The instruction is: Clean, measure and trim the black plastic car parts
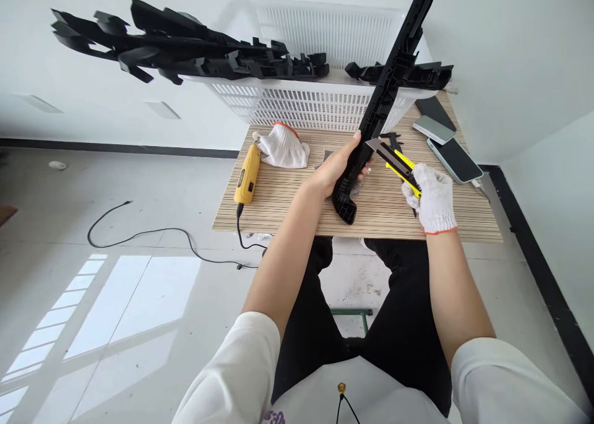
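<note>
A long black plastic trim strip (384, 96) stands tilted over the table, its curled lower end near the front edge. My bare left hand (342, 161) is wrapped round it, low down. In my right hand (431, 192), which wears a white knit glove with an orange cuff, is a yellow and black utility knife (400, 167). Its blade is out and points left, close beside the strip; whether it touches cannot be made out. Behind the knife lies a dark caliper-like tool (393, 140), partly covered.
A white slatted basket (297, 105) at the back carries several black plastic strips (208, 52) across its rim. On the wood-grain table (288, 207) lie a yellow corded tool (248, 175), a white glove (284, 147) and phones (455, 160). A black cable (180, 229) trails on the floor.
</note>
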`<state>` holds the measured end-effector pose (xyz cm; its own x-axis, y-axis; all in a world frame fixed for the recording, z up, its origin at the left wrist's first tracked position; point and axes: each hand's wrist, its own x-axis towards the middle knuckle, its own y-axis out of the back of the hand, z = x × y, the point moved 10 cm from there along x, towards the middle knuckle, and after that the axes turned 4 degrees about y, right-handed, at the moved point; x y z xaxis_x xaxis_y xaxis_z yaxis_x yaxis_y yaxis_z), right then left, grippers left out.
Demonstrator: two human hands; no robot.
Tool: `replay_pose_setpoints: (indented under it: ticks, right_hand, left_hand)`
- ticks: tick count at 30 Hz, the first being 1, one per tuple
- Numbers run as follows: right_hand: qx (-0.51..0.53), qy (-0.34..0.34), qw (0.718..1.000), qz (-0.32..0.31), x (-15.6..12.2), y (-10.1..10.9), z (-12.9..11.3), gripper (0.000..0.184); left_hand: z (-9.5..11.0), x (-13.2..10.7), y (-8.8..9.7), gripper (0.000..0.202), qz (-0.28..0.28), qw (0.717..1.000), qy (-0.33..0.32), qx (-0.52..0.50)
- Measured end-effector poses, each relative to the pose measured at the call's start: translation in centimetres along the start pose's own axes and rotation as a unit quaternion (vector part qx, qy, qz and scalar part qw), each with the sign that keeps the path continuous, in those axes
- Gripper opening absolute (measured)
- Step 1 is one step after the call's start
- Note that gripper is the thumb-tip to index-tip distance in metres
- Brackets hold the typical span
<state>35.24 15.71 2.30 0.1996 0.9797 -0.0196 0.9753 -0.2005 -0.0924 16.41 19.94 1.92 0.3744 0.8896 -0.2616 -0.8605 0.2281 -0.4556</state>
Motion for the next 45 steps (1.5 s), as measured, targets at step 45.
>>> replay_pose_setpoints:
  ticks: [45]
  right_hand:
    - [-0.171,0.096,0.977,-0.084,0.3,-0.9,-3.5,0.017]
  left_hand:
    - [-0.4,-5.3,0.3,0.046,0.022,0.997,-0.062,-0.045]
